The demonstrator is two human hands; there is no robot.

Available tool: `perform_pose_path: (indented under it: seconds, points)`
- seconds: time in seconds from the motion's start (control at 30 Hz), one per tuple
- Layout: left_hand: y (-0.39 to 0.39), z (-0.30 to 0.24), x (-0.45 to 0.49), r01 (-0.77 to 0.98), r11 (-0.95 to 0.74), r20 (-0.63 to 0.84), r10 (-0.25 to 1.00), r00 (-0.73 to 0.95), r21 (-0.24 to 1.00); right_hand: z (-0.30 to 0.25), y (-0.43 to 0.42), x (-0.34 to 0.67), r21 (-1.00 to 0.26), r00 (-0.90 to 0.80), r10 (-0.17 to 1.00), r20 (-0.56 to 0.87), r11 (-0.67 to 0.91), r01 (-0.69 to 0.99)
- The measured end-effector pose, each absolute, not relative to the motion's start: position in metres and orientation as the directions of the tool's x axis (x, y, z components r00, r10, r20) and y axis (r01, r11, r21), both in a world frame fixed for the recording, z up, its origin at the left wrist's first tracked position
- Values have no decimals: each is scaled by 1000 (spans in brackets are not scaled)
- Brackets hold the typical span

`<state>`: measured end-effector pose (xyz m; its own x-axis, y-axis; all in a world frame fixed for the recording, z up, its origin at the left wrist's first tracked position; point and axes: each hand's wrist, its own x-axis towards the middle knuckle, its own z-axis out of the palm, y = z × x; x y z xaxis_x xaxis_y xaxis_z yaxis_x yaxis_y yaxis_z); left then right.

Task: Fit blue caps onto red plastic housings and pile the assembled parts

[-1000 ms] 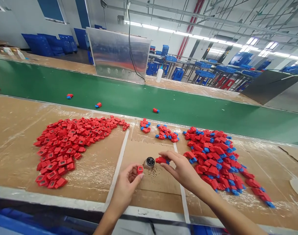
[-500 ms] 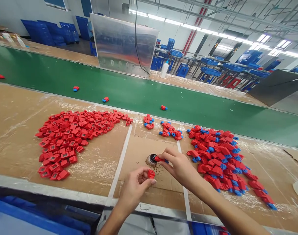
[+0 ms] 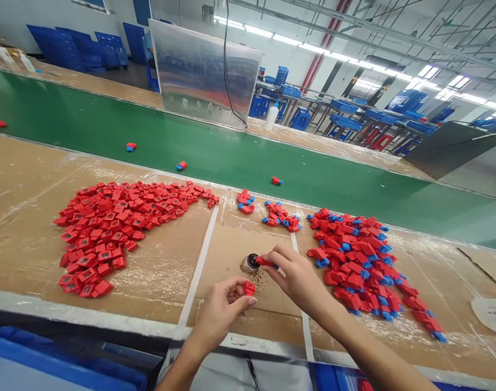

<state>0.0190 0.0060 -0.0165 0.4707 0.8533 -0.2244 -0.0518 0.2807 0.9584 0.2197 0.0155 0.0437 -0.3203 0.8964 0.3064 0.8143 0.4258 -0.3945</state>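
My right hand (image 3: 299, 274) pinches a red-and-blue plastic part (image 3: 265, 263) and holds its tip against a small round dark pot (image 3: 250, 263) on the cardboard-covered bench. My left hand (image 3: 223, 308) is closed on a small red plastic piece (image 3: 249, 288) just in front of the pot. Fine dark specks lie on the cardboard around the pot.
A big heap of red pieces (image 3: 113, 228) lies to the left, a heap of red-and-blue parts (image 3: 357, 266) to the right, and two small clusters (image 3: 281, 216) behind the pot. Beyond runs a green conveyor belt (image 3: 231, 157) carrying a few single parts. A metal panel (image 3: 202, 70) stands behind it.
My right hand moved its part left onto the pot's top. My left hand drew back toward me with its red piece. The view shifted slightly.
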Motion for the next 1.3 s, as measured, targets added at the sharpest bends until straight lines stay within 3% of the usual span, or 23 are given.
perform_pose_path:
  seconds: [0.17,0.33,0.8,1.07,1.2,1.3]
  points:
    - [7,-16,16,-89,309,-221,826,519,947,54,0,219,-637,-172,930,326,351,686]
    - [9,-16,15,-87,294,-195,798,570,952,51,-19,209,-732,-202,960,194,279,621]
    - [7,-15,13,-11,243,-186,772,608,970,33,-28,203,-705,-268,957,112,267,657]
    - [9,-14,9,170,25,-122,801,586,985,25,-35,186,-644,-266,945,189,324,693]
    - [7,-8,11,223,24,-162,764,624,975,23,-40,186,-706,-206,950,233,311,636]
    - [20,3,5,288,64,-257,661,705,955,24,-56,221,-746,13,959,282,211,632]
